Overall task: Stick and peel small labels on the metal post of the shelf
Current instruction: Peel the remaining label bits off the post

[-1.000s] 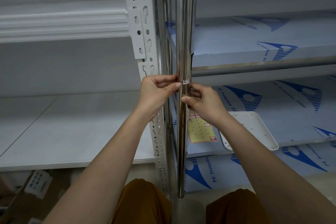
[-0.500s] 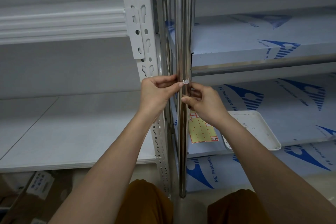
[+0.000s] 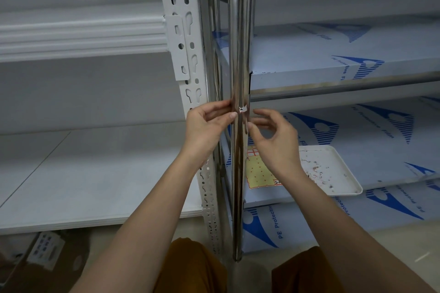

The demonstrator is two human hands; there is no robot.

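One small white label (image 3: 242, 110) sitting on one shiny metal post (image 3: 240, 54), just right of left thumb tip. Left hand (image 3: 207, 126) curling around post, thumb and fingers pressing it, not pinching label. Right hand (image 3: 273, 138) hovering just below-right of label, fingers loosely open, gripping nothing. One label sheet (image 3: 258, 169) and one white tray (image 3: 333, 169) lying below right fingers.

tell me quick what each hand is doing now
Left hand: fingers pinched against the metal post beside the small label.
Right hand: open, fingers curled, holding nothing.

Film-covered shelf (image 3: 357, 147) with white tray (image 3: 333, 171) and yellow sticker sheet (image 3: 258, 171).
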